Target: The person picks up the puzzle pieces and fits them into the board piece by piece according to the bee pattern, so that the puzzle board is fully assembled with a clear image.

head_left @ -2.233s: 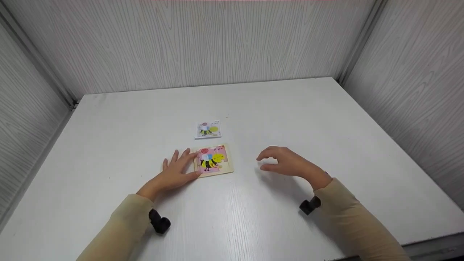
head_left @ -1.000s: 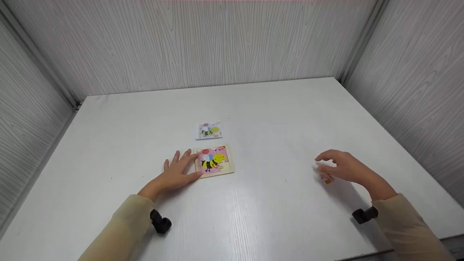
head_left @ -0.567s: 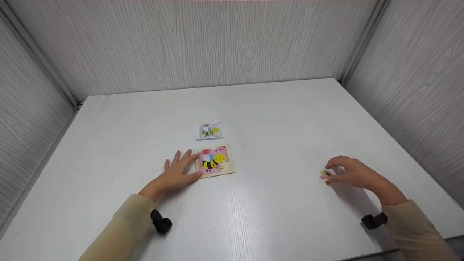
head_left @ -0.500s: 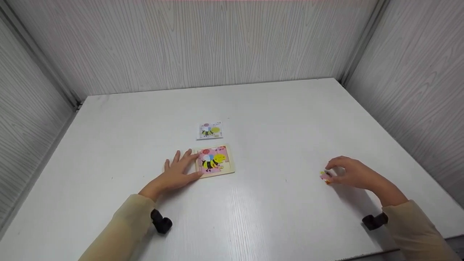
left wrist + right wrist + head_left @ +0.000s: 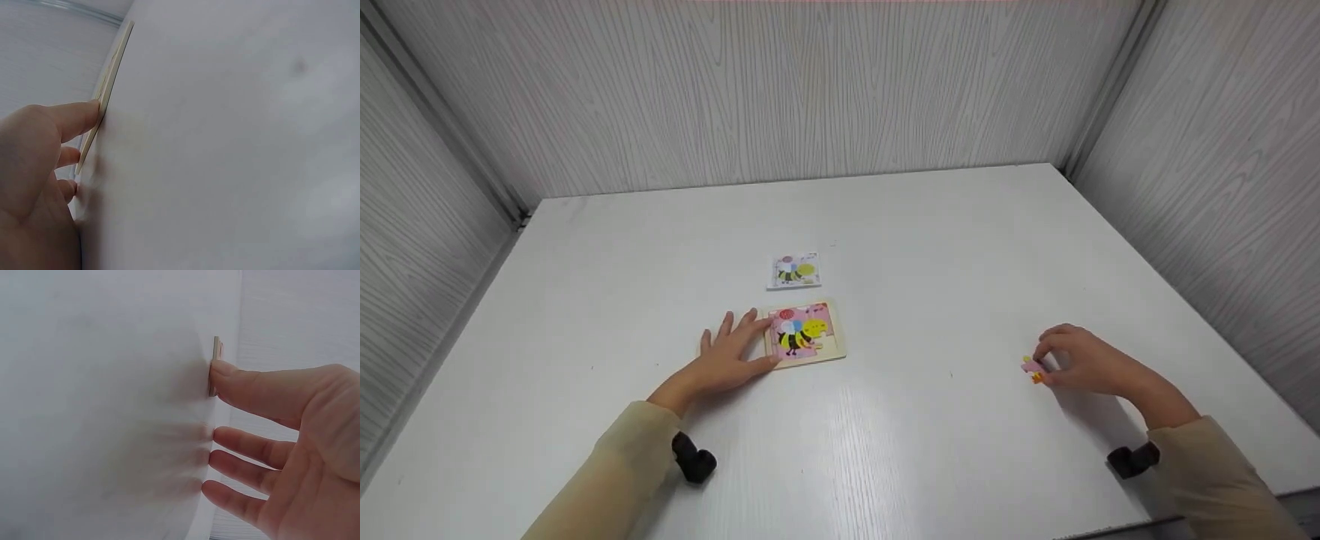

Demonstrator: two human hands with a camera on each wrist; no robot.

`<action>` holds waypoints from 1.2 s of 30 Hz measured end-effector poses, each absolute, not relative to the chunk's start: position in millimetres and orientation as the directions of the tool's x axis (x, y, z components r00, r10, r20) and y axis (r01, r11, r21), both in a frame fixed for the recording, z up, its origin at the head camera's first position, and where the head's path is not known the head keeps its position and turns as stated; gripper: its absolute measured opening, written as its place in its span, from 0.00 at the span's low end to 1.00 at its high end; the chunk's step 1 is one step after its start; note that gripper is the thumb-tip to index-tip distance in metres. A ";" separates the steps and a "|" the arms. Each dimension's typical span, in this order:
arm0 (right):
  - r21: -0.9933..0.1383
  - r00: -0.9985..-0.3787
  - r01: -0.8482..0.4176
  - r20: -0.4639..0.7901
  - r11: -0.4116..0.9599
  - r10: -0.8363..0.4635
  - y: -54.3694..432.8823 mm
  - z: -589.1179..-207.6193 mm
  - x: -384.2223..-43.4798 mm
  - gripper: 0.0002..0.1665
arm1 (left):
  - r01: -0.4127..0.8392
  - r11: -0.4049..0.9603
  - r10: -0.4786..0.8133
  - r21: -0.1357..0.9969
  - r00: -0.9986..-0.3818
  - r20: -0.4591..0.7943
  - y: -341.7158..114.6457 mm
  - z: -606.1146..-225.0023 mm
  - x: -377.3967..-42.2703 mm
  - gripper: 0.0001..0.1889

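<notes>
A wooden bee jigsaw puzzle in a pale frame lies mid-table in the head view, with a bare gap at its lower right. My left hand rests with spread fingers against the frame's left side, thumb and index finger touching it; the left wrist view shows the thumb at the frame's edge. Far to the right, my right hand pinches a small pink, yellow and orange puzzle piece between thumb and index finger. Edge-on in the right wrist view, the piece is partly hidden by the thumb.
A small card with the same bee picture lies just behind the puzzle. The white table is bounded by grey wood-grain panels at the back and on both sides. A black wrist camera sits under the left sleeve.
My right hand has moved right from near the puzzle to the loose piece, and its thumb and index finger have closed on it. The left hand and the puzzle have stayed put.
</notes>
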State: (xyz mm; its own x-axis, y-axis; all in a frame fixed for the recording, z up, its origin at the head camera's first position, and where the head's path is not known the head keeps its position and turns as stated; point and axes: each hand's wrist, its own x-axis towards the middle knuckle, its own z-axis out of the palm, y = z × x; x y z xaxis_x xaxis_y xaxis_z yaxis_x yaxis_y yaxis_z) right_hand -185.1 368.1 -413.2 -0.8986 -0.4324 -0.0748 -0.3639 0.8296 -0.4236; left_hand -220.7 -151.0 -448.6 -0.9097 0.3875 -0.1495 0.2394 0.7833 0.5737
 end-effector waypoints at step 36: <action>-0.573 -0.916 -0.325 -0.006 0.752 -0.400 322.0 -404.6 -202.8 0.11 | 0.238 0.777 0.395 0.582 -0.905 -0.157 -152.1 -445.0 -219.7 0.38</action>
